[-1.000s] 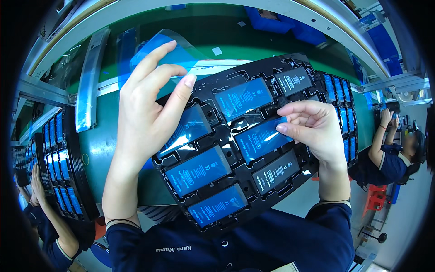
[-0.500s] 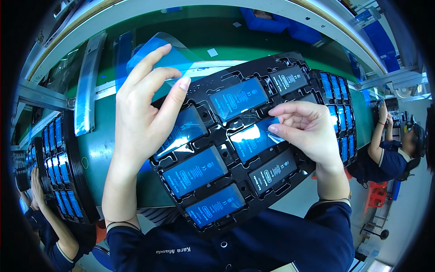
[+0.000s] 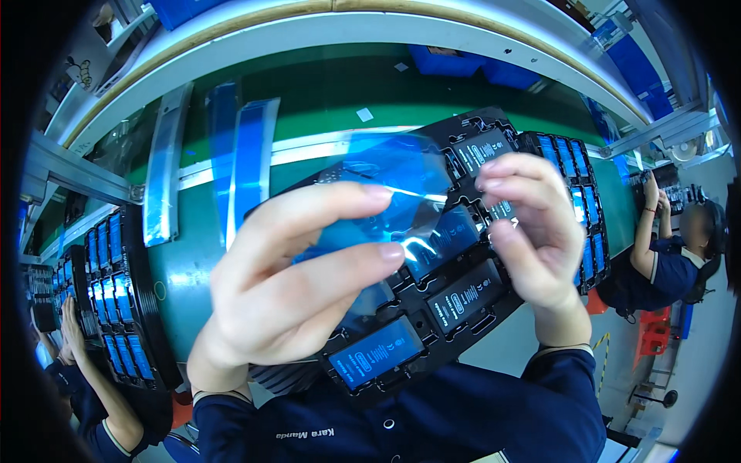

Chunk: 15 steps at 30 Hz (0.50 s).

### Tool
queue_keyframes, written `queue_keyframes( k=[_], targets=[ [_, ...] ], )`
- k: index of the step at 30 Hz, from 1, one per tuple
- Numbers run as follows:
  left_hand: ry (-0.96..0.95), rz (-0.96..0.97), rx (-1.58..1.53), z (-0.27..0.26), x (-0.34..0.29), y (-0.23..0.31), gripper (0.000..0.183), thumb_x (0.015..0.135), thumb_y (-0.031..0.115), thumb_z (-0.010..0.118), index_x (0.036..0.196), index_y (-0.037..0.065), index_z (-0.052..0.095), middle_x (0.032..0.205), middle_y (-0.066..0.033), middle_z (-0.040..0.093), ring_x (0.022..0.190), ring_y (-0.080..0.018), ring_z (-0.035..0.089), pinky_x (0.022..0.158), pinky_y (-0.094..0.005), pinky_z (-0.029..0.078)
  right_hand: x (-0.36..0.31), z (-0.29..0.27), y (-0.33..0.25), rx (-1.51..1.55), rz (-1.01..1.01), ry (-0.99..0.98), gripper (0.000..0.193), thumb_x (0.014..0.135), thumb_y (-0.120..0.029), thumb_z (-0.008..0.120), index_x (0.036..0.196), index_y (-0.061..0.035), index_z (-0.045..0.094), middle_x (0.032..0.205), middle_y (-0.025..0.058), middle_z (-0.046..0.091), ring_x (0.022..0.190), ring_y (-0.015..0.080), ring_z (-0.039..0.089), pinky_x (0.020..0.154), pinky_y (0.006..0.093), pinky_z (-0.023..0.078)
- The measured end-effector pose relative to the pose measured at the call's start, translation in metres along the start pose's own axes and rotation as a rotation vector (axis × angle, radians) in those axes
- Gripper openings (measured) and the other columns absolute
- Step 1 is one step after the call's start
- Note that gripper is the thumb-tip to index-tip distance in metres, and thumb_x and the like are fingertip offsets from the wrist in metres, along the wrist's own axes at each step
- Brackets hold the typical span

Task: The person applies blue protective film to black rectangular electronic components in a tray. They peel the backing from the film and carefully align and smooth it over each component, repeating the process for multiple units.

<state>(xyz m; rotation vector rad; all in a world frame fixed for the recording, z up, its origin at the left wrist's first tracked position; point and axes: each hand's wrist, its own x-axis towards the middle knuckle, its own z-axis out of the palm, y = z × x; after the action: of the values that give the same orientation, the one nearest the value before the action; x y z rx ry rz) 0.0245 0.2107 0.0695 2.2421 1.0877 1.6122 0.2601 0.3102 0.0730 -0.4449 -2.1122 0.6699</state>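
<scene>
My left hand (image 3: 289, 285) is over the left of a black tray (image 3: 432, 315), with its fingers spread around a sheet of clear blue film (image 3: 390, 174). The film hangs at the fingertips and moves with that hand; how it is gripped is partly hidden. Beneath it, the tray holds flat rectangular batteries in moulded pockets, such as a blue-covered one (image 3: 376, 351) near me and a dark one (image 3: 463, 297). My right hand (image 3: 540, 231) hovers over the tray's right side. Its fingers are curved, the thumb apart from them, and nothing shows held between them.
Strips of clear and blue film (image 3: 251, 154) lie at the back left. Stacked battery trays stand left (image 3: 120, 301) and right (image 3: 579, 189). Blue bins (image 3: 444, 62) sit at the back under a pale shelf edge. Co-workers sit on both sides.
My left hand has come down and right over the tray, bringing the blue film with it. My right hand has risen from a battery, its pinch opened. The view has shifted slightly.
</scene>
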Motion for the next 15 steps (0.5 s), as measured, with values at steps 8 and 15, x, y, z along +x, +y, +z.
queue_keyframes(
  k=[8,15],
  targets=[
    [-0.437,-0.223,-0.042,-0.016,0.0,-0.003,0.019,0.074,-0.002,0.068,0.093,0.0,0.067,0.104,-0.0142,0.061,0.087,-0.027,0.063,0.072,-0.0331,0.052,0.063,-0.063,-0.056,-0.294,-0.518,-0.073,0.028,0.089,-0.014,0.05,0.109,0.003,0.058,0.12,0.0212,0.052,0.105,0.0282,0.053,0.092,0.0388,0.041],
    [-0.709,-0.231,-0.017,-0.038,-0.001,0.006,0.033,0.084,0.022,0.063,0.113,0.005,0.056,0.123,-0.0153,0.048,0.089,-0.0329,0.062,0.074,-0.0392,0.051,0.091,-0.045,-0.092,-0.31,-0.677,-0.109,0.03,0.089,-0.016,0.049,0.111,0.0024,0.057,0.121,0.0206,0.052,0.106,0.0287,0.052,0.093,0.0395,0.04]
  ],
)
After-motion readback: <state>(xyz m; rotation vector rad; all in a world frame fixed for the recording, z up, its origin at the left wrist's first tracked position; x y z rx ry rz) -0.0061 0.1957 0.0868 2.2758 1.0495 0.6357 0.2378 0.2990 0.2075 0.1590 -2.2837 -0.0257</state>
